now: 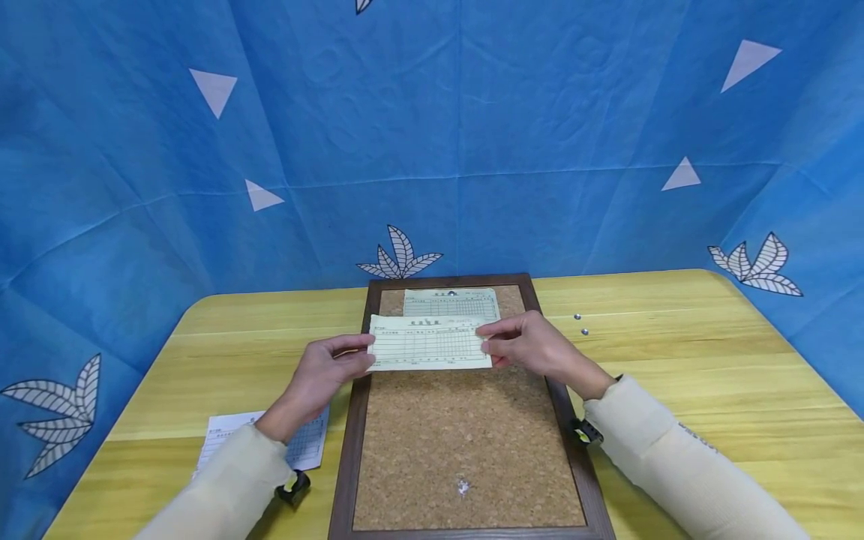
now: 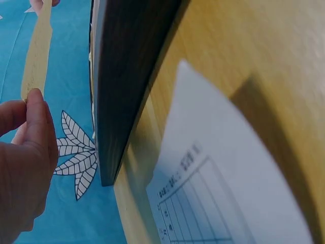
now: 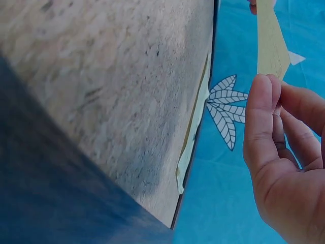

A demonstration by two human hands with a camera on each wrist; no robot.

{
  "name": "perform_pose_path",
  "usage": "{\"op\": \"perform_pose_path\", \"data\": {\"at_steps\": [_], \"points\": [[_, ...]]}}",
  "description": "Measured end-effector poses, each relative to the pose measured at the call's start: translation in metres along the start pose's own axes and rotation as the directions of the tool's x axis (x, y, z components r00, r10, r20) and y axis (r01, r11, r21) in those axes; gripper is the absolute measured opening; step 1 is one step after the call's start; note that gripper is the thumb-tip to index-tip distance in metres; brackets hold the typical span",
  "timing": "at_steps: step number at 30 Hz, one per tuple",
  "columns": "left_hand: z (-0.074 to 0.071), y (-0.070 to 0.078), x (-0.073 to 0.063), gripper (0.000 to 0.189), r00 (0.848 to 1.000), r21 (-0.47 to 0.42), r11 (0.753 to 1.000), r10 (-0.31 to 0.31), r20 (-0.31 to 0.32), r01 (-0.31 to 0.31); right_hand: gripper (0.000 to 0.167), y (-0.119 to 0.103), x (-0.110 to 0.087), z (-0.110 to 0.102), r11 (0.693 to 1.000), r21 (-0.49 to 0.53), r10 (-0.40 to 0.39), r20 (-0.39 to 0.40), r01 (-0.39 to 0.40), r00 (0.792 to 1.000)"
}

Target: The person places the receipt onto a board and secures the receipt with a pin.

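A pale printed form slip (image 1: 432,346) is stretched between my two hands above the upper part of a cork board (image 1: 466,427). My left hand (image 1: 320,375) pinches its left end between thumb and fingers. At the other end, the right hand (image 1: 533,346) pinches the right edge. In both wrist views the paper (image 2: 38,56) appears almost edge-on and raised off the board. Behind it, a similar slip (image 1: 442,306) lies at the top of the cork, its lower part covered by the held one. A small round spot, perhaps a tack, shows at its top edge.
White printed forms (image 1: 232,426) lie left of the board, partly under the left forearm. Two small shiny round pieces (image 1: 585,331) sit on the wooden table to the right. A small shiny cluster (image 1: 463,487) is on the lower cork. A blue curtain (image 1: 459,150) hangs behind.
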State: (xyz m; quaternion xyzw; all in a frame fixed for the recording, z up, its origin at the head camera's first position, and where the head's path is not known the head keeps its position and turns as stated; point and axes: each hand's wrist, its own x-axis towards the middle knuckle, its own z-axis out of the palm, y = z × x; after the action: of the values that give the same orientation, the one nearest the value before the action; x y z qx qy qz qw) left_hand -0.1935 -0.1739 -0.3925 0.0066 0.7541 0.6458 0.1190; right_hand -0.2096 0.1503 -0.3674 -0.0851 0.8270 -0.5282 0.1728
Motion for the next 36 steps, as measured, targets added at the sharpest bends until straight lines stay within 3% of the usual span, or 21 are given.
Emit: {"op": "perform_pose_path", "data": {"at_steps": [10, 36], "points": [[0.008, 0.001, 0.002, 0.041, 1.000, 0.021, 1.000, 0.009, 0.004, -0.009, 0.036, 0.005, -0.002, -0.006, 0.998, -0.069, -0.012, -0.006, 0.011, 1.000], [0.029, -0.006, 0.013, 0.040, 1.000, 0.070, 0.997, -0.020, 0.019, 0.019, 0.040, 0.017, -0.005, -0.019, 0.996, -0.093, 0.003, 0.009, -0.002, 1.000]]}}
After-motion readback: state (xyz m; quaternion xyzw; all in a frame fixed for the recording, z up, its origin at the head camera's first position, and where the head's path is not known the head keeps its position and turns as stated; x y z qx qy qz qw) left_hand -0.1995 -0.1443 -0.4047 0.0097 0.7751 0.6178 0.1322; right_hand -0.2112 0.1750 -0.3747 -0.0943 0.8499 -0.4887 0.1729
